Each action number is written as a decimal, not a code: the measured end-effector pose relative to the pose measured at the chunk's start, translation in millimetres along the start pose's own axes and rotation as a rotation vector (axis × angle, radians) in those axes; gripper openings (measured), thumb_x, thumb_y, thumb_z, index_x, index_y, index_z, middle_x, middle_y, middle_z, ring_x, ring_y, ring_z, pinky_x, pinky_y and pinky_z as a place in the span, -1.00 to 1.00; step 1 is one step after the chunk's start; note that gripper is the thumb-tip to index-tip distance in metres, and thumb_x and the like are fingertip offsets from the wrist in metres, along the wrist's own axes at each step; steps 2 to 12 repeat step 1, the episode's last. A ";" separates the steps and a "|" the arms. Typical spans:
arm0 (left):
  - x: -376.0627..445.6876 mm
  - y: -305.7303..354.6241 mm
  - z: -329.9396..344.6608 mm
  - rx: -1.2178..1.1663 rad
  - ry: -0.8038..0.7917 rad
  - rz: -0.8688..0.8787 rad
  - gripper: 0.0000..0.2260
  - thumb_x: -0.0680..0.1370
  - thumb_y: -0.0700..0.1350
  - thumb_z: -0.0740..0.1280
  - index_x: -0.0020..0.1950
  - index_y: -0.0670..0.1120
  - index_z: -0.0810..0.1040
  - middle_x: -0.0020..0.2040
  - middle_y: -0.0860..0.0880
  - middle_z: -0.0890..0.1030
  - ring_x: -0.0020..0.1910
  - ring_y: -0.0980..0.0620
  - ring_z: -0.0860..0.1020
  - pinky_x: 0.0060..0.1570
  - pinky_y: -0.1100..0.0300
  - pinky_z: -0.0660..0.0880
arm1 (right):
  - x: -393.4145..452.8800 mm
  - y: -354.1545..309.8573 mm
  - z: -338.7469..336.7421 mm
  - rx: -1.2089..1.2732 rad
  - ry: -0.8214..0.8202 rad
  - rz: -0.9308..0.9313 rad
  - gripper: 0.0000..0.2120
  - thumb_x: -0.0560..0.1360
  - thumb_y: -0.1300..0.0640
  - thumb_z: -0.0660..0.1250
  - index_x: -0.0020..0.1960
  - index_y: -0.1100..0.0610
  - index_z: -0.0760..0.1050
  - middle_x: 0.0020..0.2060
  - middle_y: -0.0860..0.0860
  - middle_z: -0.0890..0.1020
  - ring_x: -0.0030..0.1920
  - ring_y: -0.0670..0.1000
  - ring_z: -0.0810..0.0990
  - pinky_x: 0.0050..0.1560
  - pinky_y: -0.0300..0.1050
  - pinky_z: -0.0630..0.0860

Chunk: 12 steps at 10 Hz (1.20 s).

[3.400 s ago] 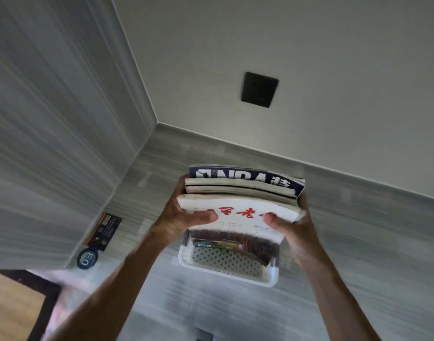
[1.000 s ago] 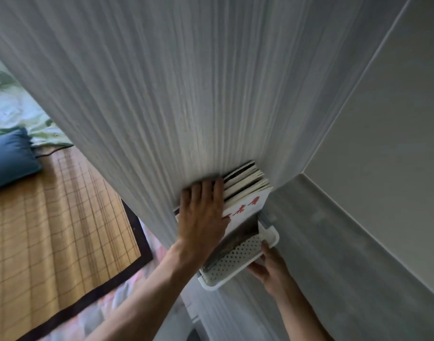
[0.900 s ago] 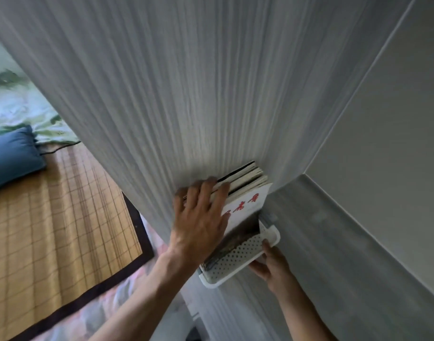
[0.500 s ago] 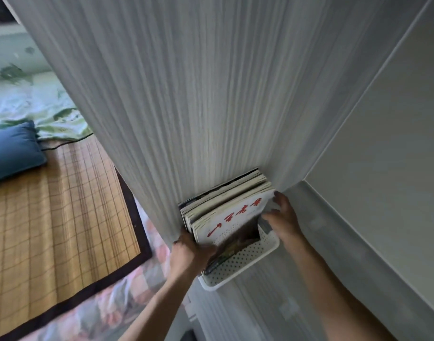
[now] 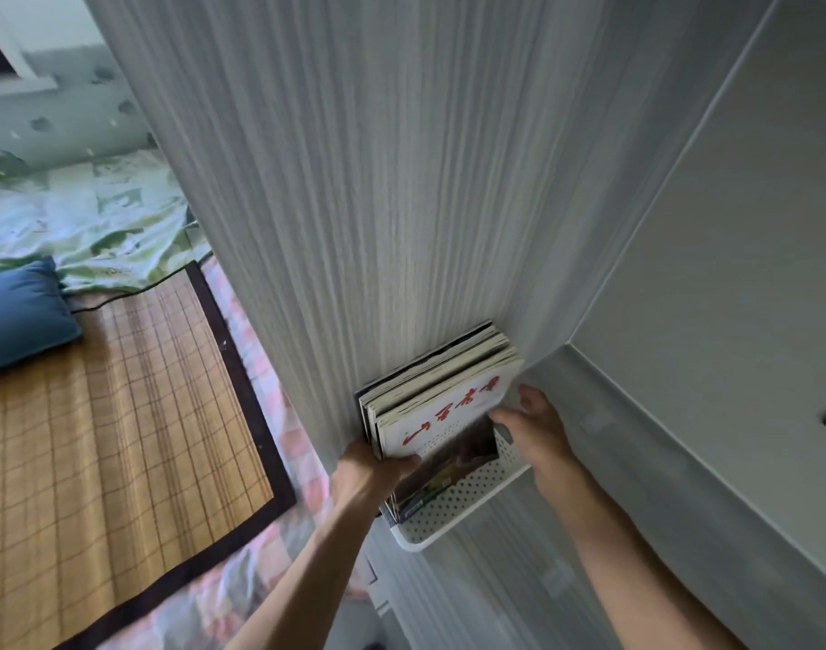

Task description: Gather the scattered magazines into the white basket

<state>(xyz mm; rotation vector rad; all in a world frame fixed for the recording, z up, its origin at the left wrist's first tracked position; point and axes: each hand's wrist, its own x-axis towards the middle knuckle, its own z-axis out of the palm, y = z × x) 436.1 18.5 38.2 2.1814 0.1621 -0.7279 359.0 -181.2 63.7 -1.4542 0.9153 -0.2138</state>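
A stack of magazines (image 5: 441,398) stands upright in the white perforated basket (image 5: 458,511), leaning against the grey wood-grain panel. The front magazine has a white cover with red characters. My left hand (image 5: 371,469) grips the stack's near lower corner, thumb across the front cover. My right hand (image 5: 537,426) holds the stack's right edge at the basket's far end, fingers on the front cover. A darker magazine sits lower in the basket in front of the stack.
The basket rests on a grey shelf in a corner, with the tall grey panel (image 5: 354,180) on the left and a pale wall (image 5: 729,227) on the right. Left of the panel lie a bamboo mat (image 5: 97,438), a blue pillow (image 5: 17,312) and a green blanket.
My left hand came off the top of the stack and dropped to its near lower corner. My right hand left the basket rim and rose to the stack's right edge.
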 end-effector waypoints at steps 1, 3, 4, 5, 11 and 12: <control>-16.8 -12.1 -8.4 -0.171 0.010 0.019 -0.29 0.30 0.04 0.58 0.35 -0.16 0.42 0.11 -0.14 0.62 -0.04 -0.09 0.62 0.02 0.02 0.60 | -36.4 -1.8 -19.6 -0.051 0.001 -0.051 -0.63 0.40 0.15 0.44 0.10 -0.13 0.39 -0.10 -0.34 0.47 -0.20 -0.38 0.49 -0.27 -0.39 0.36; -16.8 -12.1 -8.4 -0.171 0.010 0.019 -0.29 0.30 0.04 0.58 0.35 -0.16 0.42 0.11 -0.14 0.62 -0.04 -0.09 0.62 0.02 0.02 0.60 | -36.4 -1.8 -19.6 -0.051 0.001 -0.051 -0.63 0.40 0.15 0.44 0.10 -0.13 0.39 -0.10 -0.34 0.47 -0.20 -0.38 0.49 -0.27 -0.39 0.36; -16.8 -12.1 -8.4 -0.171 0.010 0.019 -0.29 0.30 0.04 0.58 0.35 -0.16 0.42 0.11 -0.14 0.62 -0.04 -0.09 0.62 0.02 0.02 0.60 | -36.4 -1.8 -19.6 -0.051 0.001 -0.051 -0.63 0.40 0.15 0.44 0.10 -0.13 0.39 -0.10 -0.34 0.47 -0.20 -0.38 0.49 -0.27 -0.39 0.36; -16.8 -12.1 -8.4 -0.171 0.010 0.019 -0.29 0.30 0.04 0.58 0.35 -0.16 0.42 0.11 -0.14 0.62 -0.04 -0.09 0.62 0.02 0.02 0.60 | -36.4 -1.8 -19.6 -0.051 0.001 -0.051 -0.63 0.40 0.15 0.44 0.10 -0.13 0.39 -0.10 -0.34 0.47 -0.20 -0.38 0.49 -0.27 -0.39 0.36; -16.8 -12.1 -8.4 -0.171 0.010 0.019 -0.29 0.30 0.04 0.58 0.35 -0.16 0.42 0.11 -0.14 0.62 -0.04 -0.09 0.62 0.02 0.02 0.60 | -36.4 -1.8 -19.6 -0.051 0.001 -0.051 -0.63 0.40 0.15 0.44 0.10 -0.13 0.39 -0.10 -0.34 0.47 -0.20 -0.38 0.49 -0.27 -0.39 0.36; -16.8 -12.1 -8.4 -0.171 0.010 0.019 -0.29 0.30 0.04 0.58 0.35 -0.16 0.42 0.11 -0.14 0.62 -0.04 -0.09 0.62 0.02 0.02 0.60 | -36.4 -1.8 -19.6 -0.051 0.001 -0.051 -0.63 0.40 0.15 0.44 0.10 -0.13 0.39 -0.10 -0.34 0.47 -0.20 -0.38 0.49 -0.27 -0.39 0.36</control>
